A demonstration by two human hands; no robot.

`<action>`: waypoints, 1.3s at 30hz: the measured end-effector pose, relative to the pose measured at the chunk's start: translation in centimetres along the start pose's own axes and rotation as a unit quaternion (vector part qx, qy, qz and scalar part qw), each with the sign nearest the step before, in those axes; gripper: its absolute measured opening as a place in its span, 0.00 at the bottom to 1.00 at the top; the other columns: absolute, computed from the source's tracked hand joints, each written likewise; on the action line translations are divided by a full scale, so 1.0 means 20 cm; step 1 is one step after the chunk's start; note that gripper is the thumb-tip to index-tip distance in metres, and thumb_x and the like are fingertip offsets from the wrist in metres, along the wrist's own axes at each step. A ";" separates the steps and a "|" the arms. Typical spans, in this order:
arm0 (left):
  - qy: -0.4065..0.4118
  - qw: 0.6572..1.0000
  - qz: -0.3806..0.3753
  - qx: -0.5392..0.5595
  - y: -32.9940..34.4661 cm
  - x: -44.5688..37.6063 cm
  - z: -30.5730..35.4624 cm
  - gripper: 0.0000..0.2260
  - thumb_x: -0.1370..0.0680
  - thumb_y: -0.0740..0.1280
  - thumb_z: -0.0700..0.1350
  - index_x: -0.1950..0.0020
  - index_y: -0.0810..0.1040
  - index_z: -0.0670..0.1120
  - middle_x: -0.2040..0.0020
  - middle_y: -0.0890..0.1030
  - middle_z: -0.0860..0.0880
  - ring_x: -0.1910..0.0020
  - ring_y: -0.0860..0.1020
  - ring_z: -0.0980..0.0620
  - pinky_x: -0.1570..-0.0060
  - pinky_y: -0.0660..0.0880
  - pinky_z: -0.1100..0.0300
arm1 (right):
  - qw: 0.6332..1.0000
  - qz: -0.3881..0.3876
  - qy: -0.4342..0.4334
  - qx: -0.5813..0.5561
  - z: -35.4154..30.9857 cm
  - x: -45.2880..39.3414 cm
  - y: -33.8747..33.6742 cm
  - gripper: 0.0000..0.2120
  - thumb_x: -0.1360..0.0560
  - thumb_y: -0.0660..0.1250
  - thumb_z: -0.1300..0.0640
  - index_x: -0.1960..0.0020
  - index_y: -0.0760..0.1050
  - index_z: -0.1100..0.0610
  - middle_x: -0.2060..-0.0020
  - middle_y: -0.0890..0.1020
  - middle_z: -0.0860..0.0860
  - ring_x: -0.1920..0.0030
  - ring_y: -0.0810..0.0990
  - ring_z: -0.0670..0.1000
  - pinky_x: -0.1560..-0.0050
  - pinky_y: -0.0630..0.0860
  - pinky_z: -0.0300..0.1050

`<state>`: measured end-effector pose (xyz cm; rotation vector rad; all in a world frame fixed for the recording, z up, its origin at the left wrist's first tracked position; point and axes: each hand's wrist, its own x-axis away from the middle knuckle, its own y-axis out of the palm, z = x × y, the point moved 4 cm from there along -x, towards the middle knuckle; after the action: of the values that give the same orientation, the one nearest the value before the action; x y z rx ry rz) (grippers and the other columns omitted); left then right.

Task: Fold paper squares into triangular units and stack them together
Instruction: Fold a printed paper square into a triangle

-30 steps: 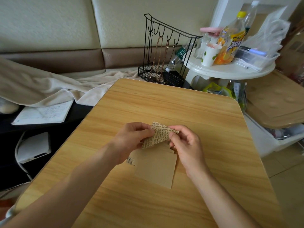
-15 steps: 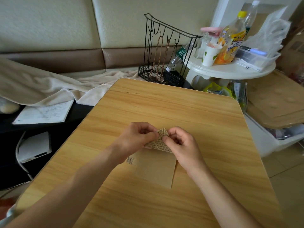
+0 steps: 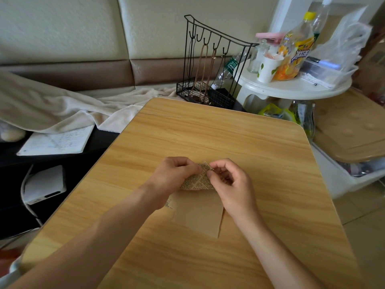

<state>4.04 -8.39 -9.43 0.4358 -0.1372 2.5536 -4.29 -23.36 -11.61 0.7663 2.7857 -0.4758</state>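
A small square of newsprint-patterned paper (image 3: 198, 180) is folded into a triangle whose tip points away from me, held just above the wooden table (image 3: 239, 142). My left hand (image 3: 173, 180) pinches its left edge near the tip. My right hand (image 3: 231, 184) pinches the tip and right edge, fingers curled. Under both hands lies a flat stack of plain brown paper squares (image 3: 198, 213), with a printed corner peeking out at its left.
A black wire rack (image 3: 210, 65) stands beyond the table's far edge. To the right, a white round side table (image 3: 291, 88) carries bottles, a cup and a plastic tray. A cream blanket and a notebook (image 3: 56, 140) lie at left. A storage bin stands at right.
The printed paper was spread wider between my hands. Both hands have come together, bringing its corners up into a narrow triangle.
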 end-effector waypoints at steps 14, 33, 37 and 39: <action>-0.044 0.990 -0.002 0.131 -0.02 -0.03 -0.03 0.07 0.21 0.71 0.39 0.51 0.85 0.35 0.55 0.86 0.40 0.56 0.86 0.50 0.59 0.82 0.62 | 0.987 0.012 -0.129 0.091 -0.08 0.03 0.01 0.13 0.23 0.72 0.68 0.45 0.87 0.55 0.53 0.85 0.47 0.52 0.84 0.46 0.54 0.79 0.41; 0.075 0.996 0.014 -0.049 -0.05 -0.03 0.01 0.05 0.21 0.73 0.44 0.50 0.87 0.43 0.53 0.87 0.44 0.56 0.83 0.55 0.55 0.78 0.66 | 0.987 -0.047 0.135 -0.079 0.00 -0.02 -0.01 0.15 0.19 0.64 0.44 0.51 0.87 0.50 0.53 0.87 0.45 0.50 0.84 0.45 0.59 0.79 0.40; 0.094 0.994 0.003 -0.051 -0.04 -0.03 0.02 0.05 0.20 0.72 0.43 0.50 0.86 0.42 0.53 0.87 0.43 0.56 0.82 0.56 0.53 0.77 0.66 | 0.981 -0.102 0.133 -0.099 0.00 -0.03 -0.01 0.07 0.19 0.71 0.52 0.53 0.86 0.49 0.61 0.83 0.46 0.59 0.80 0.43 0.60 0.78 0.36; 0.091 0.995 0.003 -0.047 -0.04 -0.03 0.02 0.05 0.20 0.72 0.42 0.50 0.86 0.42 0.52 0.87 0.42 0.56 0.82 0.55 0.50 0.78 0.62 | 0.980 -0.111 0.126 -0.104 0.00 -0.03 -0.02 0.05 0.20 0.72 0.53 0.53 0.86 0.47 0.63 0.82 0.43 0.62 0.80 0.42 0.61 0.78 0.35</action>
<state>5.08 -8.03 -9.20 0.1644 -0.1911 2.5661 -4.03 -23.91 -11.28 0.5017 3.1096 -0.1245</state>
